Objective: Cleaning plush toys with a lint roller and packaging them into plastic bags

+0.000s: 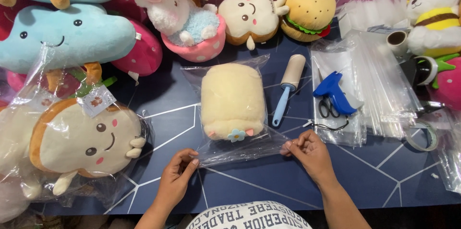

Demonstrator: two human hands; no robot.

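While both hands, left hand (pixel 176 177) and right hand (pixel 309 151), are pinching the near edge of the clear bag (pixel 240 149) mid-table, the cream plush (pixel 233 100) inside is risking sliding out if that thin film slips

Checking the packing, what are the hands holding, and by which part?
Both hold the clear plastic bag by its open near edge: left hand at one corner, right hand at the other.

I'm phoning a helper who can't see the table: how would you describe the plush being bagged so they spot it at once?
Start at the dark blue table with white lines; at its middle lies a clear plastic bag, its open end pinched by the left hand and right hand. Inside is the pale yellow plush: plain, faceless and loaf-shaped, with a small blue flower, unlike its smiling neighbours.
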